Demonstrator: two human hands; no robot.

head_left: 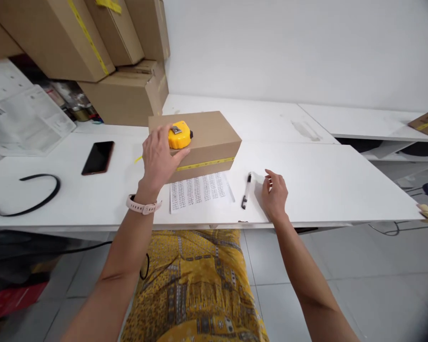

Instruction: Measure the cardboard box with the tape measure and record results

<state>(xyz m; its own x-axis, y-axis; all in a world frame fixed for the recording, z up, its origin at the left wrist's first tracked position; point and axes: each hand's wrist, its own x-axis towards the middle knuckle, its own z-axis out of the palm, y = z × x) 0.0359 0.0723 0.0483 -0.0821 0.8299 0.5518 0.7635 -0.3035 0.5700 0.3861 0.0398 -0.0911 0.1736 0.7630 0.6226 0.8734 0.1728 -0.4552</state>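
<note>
A long white table (342, 190) runs across the view, with large brown cartons (92, 38) stacked at its far left. Near the front edge sits a closed brown cardboard box (214, 135), its near side partly over a printed sheet of small figures (199, 190). A black phone (98, 157) lies well to the left, apart from the rest.

The work in hand looks like measuring the box. A yellow tape measure (179, 135) rests on the box's top near the left corner, and its yellow blade (207, 164) is drawn along the front face toward the right corner. Taking a reading calls for keeping the case pinned and the blade flat against the cardboard.

The left hand (160, 156), arm stretched forward, wraps fingers and thumb around the tape measure and presses it onto the box. The right hand (274, 194) grasps nothing. It rests on the table with fingers loosely curled, just beside a black-and-white pen (247, 190).
</note>
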